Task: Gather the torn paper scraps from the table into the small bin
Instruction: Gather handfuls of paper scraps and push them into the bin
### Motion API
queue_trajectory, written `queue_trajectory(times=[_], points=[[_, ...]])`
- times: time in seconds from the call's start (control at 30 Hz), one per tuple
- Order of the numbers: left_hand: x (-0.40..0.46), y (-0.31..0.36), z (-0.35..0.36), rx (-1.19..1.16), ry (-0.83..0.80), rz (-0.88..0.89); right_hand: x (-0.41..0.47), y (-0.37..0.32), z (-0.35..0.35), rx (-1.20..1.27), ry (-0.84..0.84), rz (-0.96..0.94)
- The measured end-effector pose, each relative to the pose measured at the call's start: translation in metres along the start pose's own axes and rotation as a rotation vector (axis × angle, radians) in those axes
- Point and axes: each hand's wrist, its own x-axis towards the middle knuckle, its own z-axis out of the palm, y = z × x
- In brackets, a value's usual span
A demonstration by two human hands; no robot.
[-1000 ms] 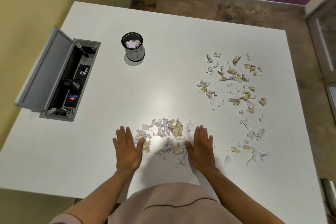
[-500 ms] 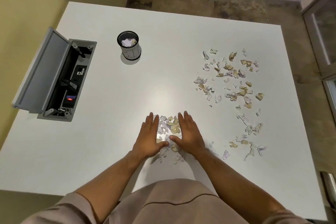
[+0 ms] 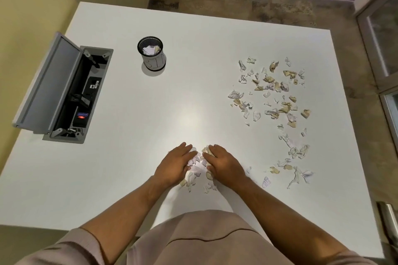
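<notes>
A small heap of white and tan paper scraps lies near the front middle of the white table. My left hand and my right hand press against it from either side, fingers fairly straight, cupping the heap between them. A few scraps trail loose just behind the hands. Many more torn scraps are scattered over the right half of the table. The small black mesh bin, with a few scraps inside, stands at the back left.
An open grey cable box with its lid tilted up is set into the table's left side. A yellow wall runs along the left. A metal handle shows at the lower right, past the table's edge.
Both hands have slid inward toward each other, squeezing the spread scraps into a tight heap between them.
</notes>
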Motion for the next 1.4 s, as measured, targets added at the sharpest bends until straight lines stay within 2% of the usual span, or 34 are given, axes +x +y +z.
queue_trajectory(times=[0.1,0.2,0.3,0.43,0.57,0.67,0.77,0.93,1.07,1.27,1.33,1.4], points=[[-0.005,0.002,-0.005,-0.039,0.031,-0.076,-0.004,-0.001,-0.008,-0.035,-0.021,0.118],[-0.008,0.007,-0.008,-0.009,0.012,-0.278,-0.004,-0.003,-0.012,-0.055,-0.103,0.294],[-0.006,0.018,-0.006,-0.018,-0.02,-0.432,0.002,-0.01,-0.01,-0.062,-0.282,0.424],[0.006,0.034,0.002,-0.033,-0.077,-0.461,0.019,-0.025,-0.005,-0.021,-0.379,0.467],[0.012,0.042,0.008,-0.036,-0.03,-0.432,0.019,-0.036,0.002,-0.082,-0.341,0.405],[0.011,0.042,0.008,-0.144,0.023,-0.425,0.017,-0.04,-0.004,-0.19,-0.211,0.291],[0.011,0.04,0.008,-0.133,0.047,-0.383,0.015,-0.039,-0.005,-0.222,-0.104,0.238],[0.014,0.036,0.006,-0.105,0.035,-0.374,0.019,-0.038,-0.008,-0.119,-0.07,0.25],[0.017,0.033,0.003,-0.164,0.046,-0.432,0.018,-0.03,-0.001,0.033,-0.058,0.302],[0.02,0.028,-0.006,-0.497,0.171,-0.577,0.024,-0.016,-0.003,0.383,0.163,0.446],[0.021,0.025,-0.01,-0.605,0.204,-0.613,0.028,-0.012,-0.007,0.532,0.171,0.546],[0.023,0.022,-0.016,-0.665,0.217,-0.612,0.032,-0.007,-0.011,0.696,0.105,0.699]])
